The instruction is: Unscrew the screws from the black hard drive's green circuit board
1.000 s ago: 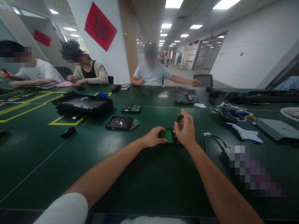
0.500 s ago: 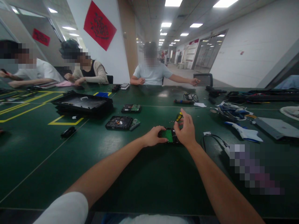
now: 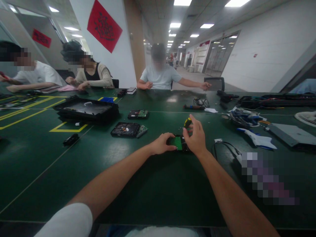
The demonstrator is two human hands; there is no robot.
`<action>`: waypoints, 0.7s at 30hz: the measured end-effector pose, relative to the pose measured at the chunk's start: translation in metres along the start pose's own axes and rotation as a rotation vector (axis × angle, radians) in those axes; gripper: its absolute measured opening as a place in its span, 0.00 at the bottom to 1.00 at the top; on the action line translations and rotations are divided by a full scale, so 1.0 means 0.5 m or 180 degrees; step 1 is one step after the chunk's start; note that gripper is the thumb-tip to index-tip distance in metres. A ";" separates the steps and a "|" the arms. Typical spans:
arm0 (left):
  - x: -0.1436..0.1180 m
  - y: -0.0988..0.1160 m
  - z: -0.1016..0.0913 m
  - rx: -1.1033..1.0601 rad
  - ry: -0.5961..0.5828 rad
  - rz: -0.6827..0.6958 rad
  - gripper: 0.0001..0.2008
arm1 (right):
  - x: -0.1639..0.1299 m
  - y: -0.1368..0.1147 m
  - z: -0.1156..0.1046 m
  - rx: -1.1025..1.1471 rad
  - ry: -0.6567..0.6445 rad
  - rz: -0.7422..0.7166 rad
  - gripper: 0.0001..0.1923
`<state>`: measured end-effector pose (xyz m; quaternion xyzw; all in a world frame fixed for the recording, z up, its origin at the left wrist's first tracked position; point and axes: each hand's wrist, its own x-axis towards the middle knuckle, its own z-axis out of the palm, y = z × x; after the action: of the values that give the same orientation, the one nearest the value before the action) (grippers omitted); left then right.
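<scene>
A hard drive with a green circuit board facing up lies on the table in front of me. My left hand grips its left end, thumb along the near edge and fingers over the far edge. At the drive's right end is my right hand, its fingers curled round a screwdriver with a yellow and black handle. The handle tilts, and the index finger reaches to its top. The screwdriver's tip is hidden or too small to make out. Tiny bits lie just beyond the drive.
Another hard drive with a loose circuit board sits to the left, and one more drive behind it. Black trays stand farther left. At right are cables, a glove and a grey metal box. Several people sit opposite.
The screwdriver handle has turned and tipped slightly left in my right hand, with small finger movement. My left hand and the hard drive stay in place.
</scene>
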<state>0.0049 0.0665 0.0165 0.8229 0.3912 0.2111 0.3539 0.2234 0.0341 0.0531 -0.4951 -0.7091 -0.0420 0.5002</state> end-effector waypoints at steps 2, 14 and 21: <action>0.001 0.001 0.001 -0.0006 0.0027 0.0002 0.36 | 0.001 0.000 -0.001 0.0012 -0.0013 0.0015 0.37; 0.002 -0.004 0.006 0.0127 0.0061 0.0127 0.36 | -0.005 -0.001 0.002 0.0027 -0.0064 0.0087 0.36; -0.001 -0.007 0.008 0.0071 0.0055 0.0151 0.34 | -0.004 0.000 0.004 0.0051 -0.0092 0.0128 0.36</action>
<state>0.0054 0.0660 0.0110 0.8340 0.3769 0.2222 0.3361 0.2221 0.0340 0.0505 -0.5058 -0.7065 -0.0190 0.4946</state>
